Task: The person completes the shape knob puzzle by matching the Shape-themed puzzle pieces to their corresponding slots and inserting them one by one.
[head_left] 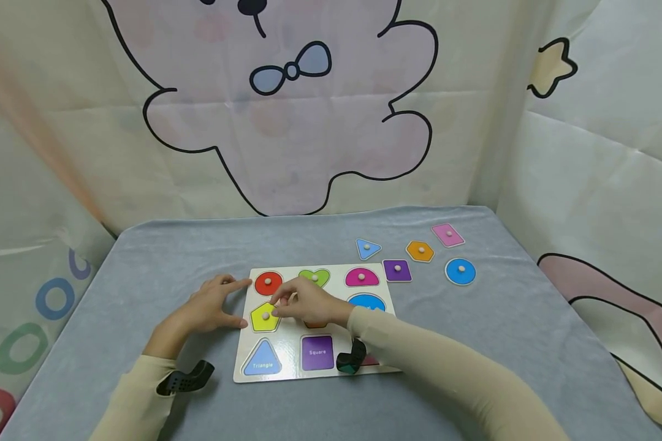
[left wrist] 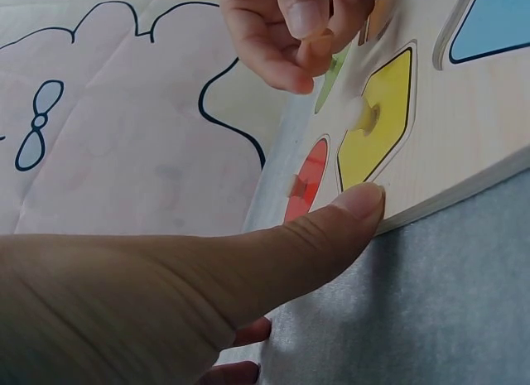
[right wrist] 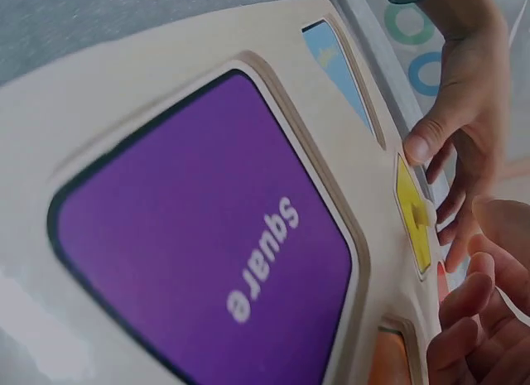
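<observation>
A white wooden shape puzzle board (head_left: 291, 358) lies on the cloth. My left hand (head_left: 208, 306) is at its left edge, with the thumb (left wrist: 360, 203) touching the rim beside the yellow pentagon. Over the board, my right hand (head_left: 309, 303) hovers with loosely bent fingers and nothing between them, just right of the yellow pentagon (head_left: 258, 322). That knobbed pentagon sits in its slot. Along the top row are a red circle (head_left: 263, 289), a green heart (head_left: 321, 276) and a magenta semicircle (head_left: 364, 282), all knobbed. My right hand and forearm cover part of the board.
Right of and behind the board lie loose knobbed pieces: a blue triangle (head_left: 366, 252), purple square (head_left: 390, 270), orange hexagon (head_left: 415, 255), pink parallelogram (head_left: 447, 241) and blue round piece (head_left: 460, 278). Printed slots show a triangle (head_left: 262, 354) and a square (head_left: 317, 361). Printed curtains surround the table.
</observation>
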{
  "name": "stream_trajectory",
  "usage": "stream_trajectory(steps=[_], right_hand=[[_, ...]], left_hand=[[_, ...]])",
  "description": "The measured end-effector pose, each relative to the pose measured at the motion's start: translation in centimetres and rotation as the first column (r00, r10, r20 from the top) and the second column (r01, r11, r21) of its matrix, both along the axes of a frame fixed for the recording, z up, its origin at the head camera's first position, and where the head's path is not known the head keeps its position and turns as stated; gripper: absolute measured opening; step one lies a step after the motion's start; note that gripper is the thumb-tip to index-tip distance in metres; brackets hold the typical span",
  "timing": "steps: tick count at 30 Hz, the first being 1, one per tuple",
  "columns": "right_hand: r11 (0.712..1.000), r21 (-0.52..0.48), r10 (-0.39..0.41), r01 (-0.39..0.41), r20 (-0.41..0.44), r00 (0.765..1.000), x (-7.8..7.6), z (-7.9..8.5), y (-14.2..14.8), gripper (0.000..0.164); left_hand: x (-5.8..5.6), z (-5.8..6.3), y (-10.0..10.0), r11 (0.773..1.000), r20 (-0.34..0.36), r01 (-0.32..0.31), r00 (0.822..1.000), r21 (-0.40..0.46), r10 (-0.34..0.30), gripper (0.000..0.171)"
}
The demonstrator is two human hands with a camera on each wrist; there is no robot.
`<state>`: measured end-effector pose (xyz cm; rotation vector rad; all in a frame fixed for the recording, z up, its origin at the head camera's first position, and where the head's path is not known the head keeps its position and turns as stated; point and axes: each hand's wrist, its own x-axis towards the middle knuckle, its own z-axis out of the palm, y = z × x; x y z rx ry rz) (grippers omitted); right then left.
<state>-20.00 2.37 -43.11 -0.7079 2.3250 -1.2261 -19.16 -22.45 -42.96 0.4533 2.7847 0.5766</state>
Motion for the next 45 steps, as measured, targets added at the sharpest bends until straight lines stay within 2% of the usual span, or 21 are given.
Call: stream_trajectory(steps=[13, 19, 28, 33, 45], right_hand=[[0.999, 0.027, 0.022, -0.021, -0.013, 1.0, -0.1, 0.3, 1.5, 0.016], [1.0, -0.021, 0.018, -0.018, -0.023, 1.0, -0.4, 0.2, 3.3, 0.016], [0.997, -0.059, -0.063, 0.059, -0.06, 0.996, -1.2, 0.8, 6.0, 0.023], [0.994, -0.091, -0.071, 0.063, -0.081, 0.994, -1.6, 1.2, 7.0, 0.023], [0.983, -0.07, -0.176, 0.169, -0.112, 0.978, -2.4, 1.8, 10.1, 0.024]], left_hand=[[0.2, 0.2, 0.0, 1.0, -0.009, -0.006, 1.0, 0.005, 0.006, 0.089], [0.2, 0.1, 0.2, 1.0, -0.012, -0.016, 1.0, 0.001, 0.016, 0.089], [0.3, 0.1, 0.2, 1.0, -0.016, -0.014, 1.0, 0.009, 0.014, 0.089], [0.4, 0.1, 0.1, 1.0, -0.011, -0.019, 1.0, 0.004, 0.019, 0.089], [0.3, 0.2, 0.2, 1.0, -0.01, -0.019, 1.0, 0.002, 0.019, 0.09]])
